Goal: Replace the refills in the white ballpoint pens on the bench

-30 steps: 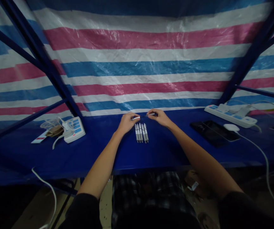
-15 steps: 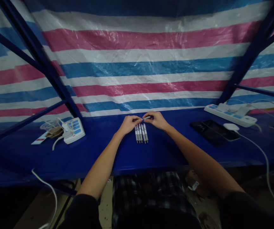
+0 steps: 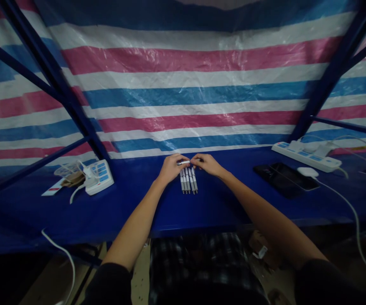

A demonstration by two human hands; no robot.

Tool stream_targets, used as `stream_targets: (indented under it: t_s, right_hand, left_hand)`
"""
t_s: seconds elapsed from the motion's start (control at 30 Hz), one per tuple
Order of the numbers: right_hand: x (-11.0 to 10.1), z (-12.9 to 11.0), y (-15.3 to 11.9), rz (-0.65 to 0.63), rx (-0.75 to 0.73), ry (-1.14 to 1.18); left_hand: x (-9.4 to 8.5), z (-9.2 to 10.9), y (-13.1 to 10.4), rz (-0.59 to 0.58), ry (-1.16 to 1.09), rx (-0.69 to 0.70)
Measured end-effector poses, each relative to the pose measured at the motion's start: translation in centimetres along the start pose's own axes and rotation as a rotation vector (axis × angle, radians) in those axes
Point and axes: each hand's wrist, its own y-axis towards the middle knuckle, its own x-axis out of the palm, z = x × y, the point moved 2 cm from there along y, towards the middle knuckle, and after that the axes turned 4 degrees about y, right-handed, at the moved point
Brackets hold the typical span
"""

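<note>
We seem to be in a makeshift work bay, perhaps in a workshop or a storeroom; which of the two, we cannot tell. Striped plastic sheeting (image 3: 183, 99) hangs like a wall behind dark blue metal posts (image 3: 332, 80) and thin bars (image 3: 33, 70), much like the frame of a storage rack. Between the posts we see a plain blue tabletop (image 3: 132, 212) with power strips (image 3: 306, 157) toward both ends, a white cable (image 3: 354, 212) trailing over its front edge, and a speckled, light-brown floor (image 3: 140, 277) below.

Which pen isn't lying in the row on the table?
The pen held crosswise in the left hand; the other pens lie side by side on the table.
</note>
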Motion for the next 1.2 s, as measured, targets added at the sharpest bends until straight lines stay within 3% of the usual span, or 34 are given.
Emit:
stream_targets:
  t_s: [0.1,0.47,0.8,0.93,1.2]
  right_hand:
    - [-0.2,-0.4,-0.1,0.039,-0.055,-0.011]
    - [-0.2,-1.2,-0.4,-0.033,0.038,-0.056]
    - [-0.4,-0.8,-0.2,-0.003,-0.007,-0.053]
    - [-0.6,-0.7,-0.1,-0.03,0.049,-0.083]
    - [-0.7,-1.5,0.0,-0.027,-0.068,-0.194]
  left_hand:
    - [0.0,-0.1,0.0,-0.006,0.023,0.011]
    - [0.2,-0.2,-0.1,-0.031,0.031,0.044]
    - [0.1,0.0,-0.1,-0.048,0.019,-0.025]
    - [0.2,0.0,-0.1,-0.073,0.002,-0.036]
    - [0.1,0.3,-0.1,-0.044,-0.038,-0.056]
